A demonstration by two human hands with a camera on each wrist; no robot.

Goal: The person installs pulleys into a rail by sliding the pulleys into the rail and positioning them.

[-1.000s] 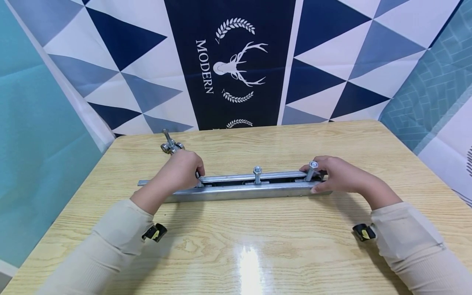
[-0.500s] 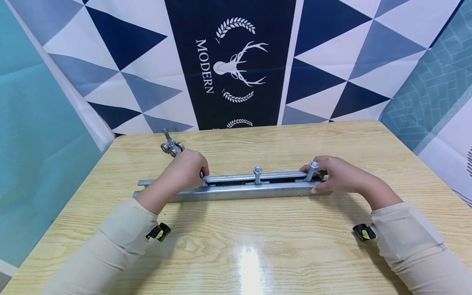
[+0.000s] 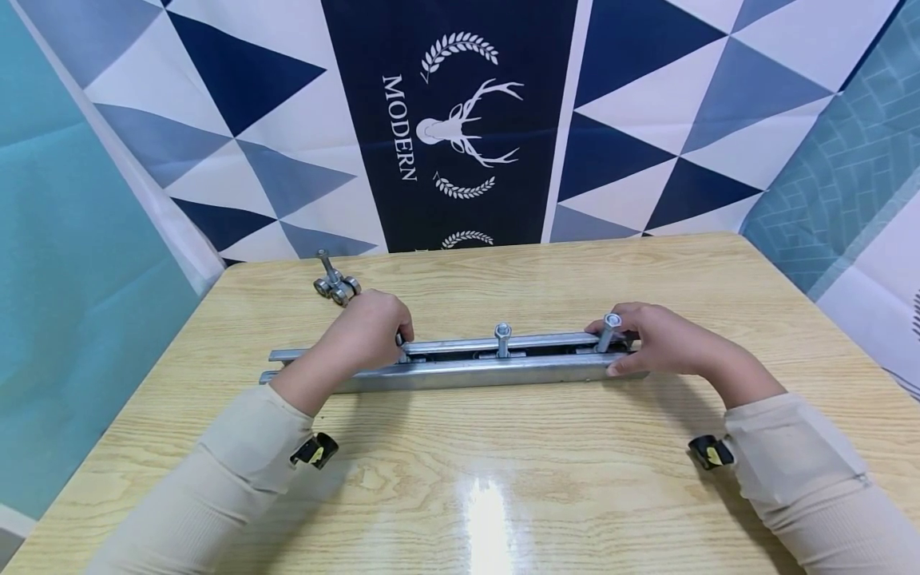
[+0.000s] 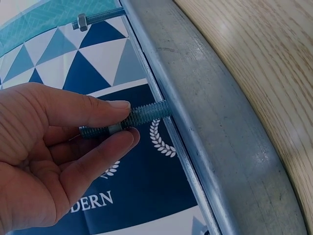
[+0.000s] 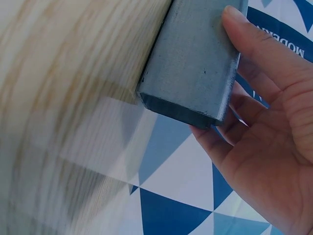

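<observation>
A galvanized steel channel rail (image 3: 474,374) lies across the table, its slot facing up. Thumb and fingers of my left hand (image 3: 362,331) pinch a threaded bolt (image 4: 151,112) that sticks out of the slot, near the rail's left part. My right hand (image 3: 664,339) grips the rail's right end, with the thumb on the near wall, as the right wrist view shows. Two more bolts stand up from the slot: a middle bolt (image 3: 502,342) and a right bolt (image 3: 608,331) beside my right fingers, slightly tilted. Whatever carries the bolts inside the rail is mostly hidden.
Behind my left hand, a small trolley (image 3: 338,287) with several wheels and an upright bolt stands on the wood-grain table (image 3: 460,447). A patterned cloth backdrop (image 3: 460,144) rises along the table's far edge.
My left hand has slid a short way right along the rail with the pinched bolt, uncovering more of the rail's left end. The right hand and the other two bolts stay put.
</observation>
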